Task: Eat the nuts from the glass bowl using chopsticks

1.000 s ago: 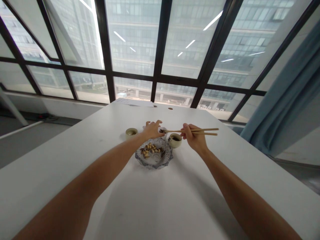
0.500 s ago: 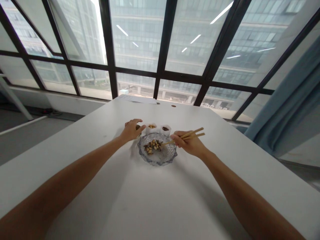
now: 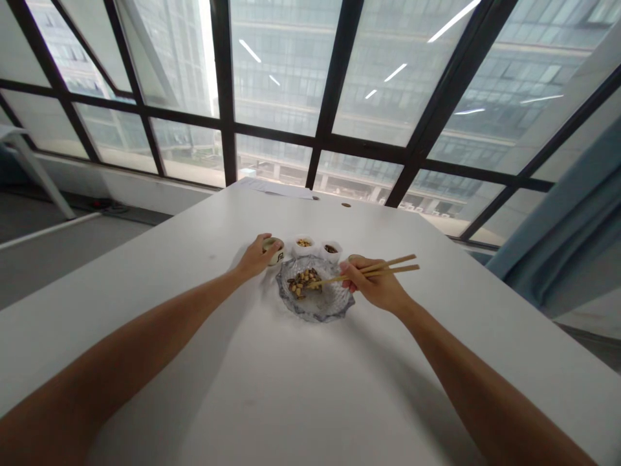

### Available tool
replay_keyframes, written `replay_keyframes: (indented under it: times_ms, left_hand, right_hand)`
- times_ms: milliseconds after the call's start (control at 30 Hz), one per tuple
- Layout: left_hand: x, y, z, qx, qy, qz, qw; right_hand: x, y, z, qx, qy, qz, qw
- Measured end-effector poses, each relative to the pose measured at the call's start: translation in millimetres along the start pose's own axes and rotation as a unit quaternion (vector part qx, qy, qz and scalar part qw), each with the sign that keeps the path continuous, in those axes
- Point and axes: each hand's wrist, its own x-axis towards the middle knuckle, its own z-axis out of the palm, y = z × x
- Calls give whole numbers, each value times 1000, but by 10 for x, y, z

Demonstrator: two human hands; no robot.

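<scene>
My left hand (image 3: pixel 257 255) is closed around a small pale cup (image 3: pixel 277 257) with a dark written character on its side, just left of a clear scalloped glass plate (image 3: pixel 317 317). A heap of mixed nuts and dark seeds (image 3: pixel 305 282) lies in the plate's left half. Over the plate's right rim, my right hand (image 3: pixel 371 283) grips a pair of chopsticks (image 3: pixel 394 266), their tips at the heap's right edge. Behind the plate stand two small white cups: the left cup (image 3: pixel 303 250) has yellowish nuts in it, the right cup (image 3: pixel 331 256) dark seeds.
The white table (image 3: pixel 272 388) reaches toward tall black-framed windows (image 3: pixel 286 77). Sheets of paper (image 3: pixel 279 188) and a small brown disc (image 3: pixel 346 205) lie near its far edge. A blue curtain (image 3: pixel 563 226) hangs at the right.
My left hand has closed on the pale cup, which now shows more clearly. The chopsticks stay in my right hand, tips at the heap. The whole view has shifted slightly.
</scene>
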Motion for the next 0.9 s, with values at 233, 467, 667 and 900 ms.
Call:
replay_keyframes:
  times_ms: [233,467,667,900]
  left_hand:
    - [5,-19,15,-2,3,3,1000]
    - [16,-55,32,-10,6,12,1000]
    - [11,-25,25,-13,4,10,1000]
    - [-14,10,4,-10,-8,10,1000]
  right_hand:
    - [-32,-15,130,46,70,18,996]
    - [-43,-12,292,54,42,32,997]
    - [-64,74,298,58,8,16,998]
    - [-44,26,276,95,71,36,992]
